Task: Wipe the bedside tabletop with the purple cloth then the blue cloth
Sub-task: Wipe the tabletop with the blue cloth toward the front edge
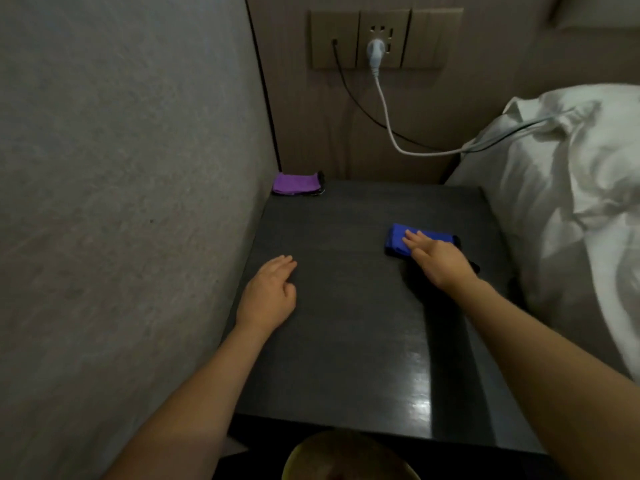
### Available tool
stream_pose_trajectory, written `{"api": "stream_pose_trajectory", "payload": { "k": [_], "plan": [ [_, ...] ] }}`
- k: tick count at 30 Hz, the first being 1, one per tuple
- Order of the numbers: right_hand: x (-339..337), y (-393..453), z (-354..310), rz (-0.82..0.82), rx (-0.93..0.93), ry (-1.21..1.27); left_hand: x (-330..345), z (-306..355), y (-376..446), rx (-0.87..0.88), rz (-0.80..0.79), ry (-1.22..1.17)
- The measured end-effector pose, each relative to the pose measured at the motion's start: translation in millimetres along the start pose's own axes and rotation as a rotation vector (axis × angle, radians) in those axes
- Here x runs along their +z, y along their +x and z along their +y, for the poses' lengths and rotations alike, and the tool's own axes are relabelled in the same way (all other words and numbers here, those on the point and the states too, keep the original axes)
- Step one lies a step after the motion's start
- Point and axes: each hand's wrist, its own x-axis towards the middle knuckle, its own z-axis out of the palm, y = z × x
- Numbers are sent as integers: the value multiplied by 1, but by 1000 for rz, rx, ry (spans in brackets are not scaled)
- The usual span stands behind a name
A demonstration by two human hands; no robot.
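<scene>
The dark bedside tabletop [346,306] fills the middle of the view. A folded purple cloth [294,183] lies in its far left corner against the wall. A folded blue cloth [396,242] lies at the right side of the top. My right hand [436,259] rests flat on the blue cloth, fingers stretched out over it, covering its near right part. My left hand [270,292] lies palm down on the bare tabletop near the left edge, fingers loosely apart, holding nothing.
A grey wall [121,202] runs along the table's left side. A bed with a white pillow [571,185] presses against the right edge. On the back panel, a socket plate [381,39] holds a white plug; white and black cables hang toward the pillow.
</scene>
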Motion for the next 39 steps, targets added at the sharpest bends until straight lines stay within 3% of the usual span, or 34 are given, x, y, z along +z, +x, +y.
{"api": "stream_pose_trajectory", "payload": {
  "k": [9,18,23,29,39],
  "plan": [
    [-28,-32,64,67,155,29,0,4,-2,3,-31,61],
    [-13,-56,55,116,209,-35,1,7,-8,-17,-22,65],
    [-4,-52,28,81,213,-56,-3,13,-27,-49,-10,36],
    [27,-26,-50,24,22,-72,-4,10,-37,-49,-15,20],
    [49,10,-121,-75,-79,-115,-6,11,-36,-36,2,-6]
  ]
}}
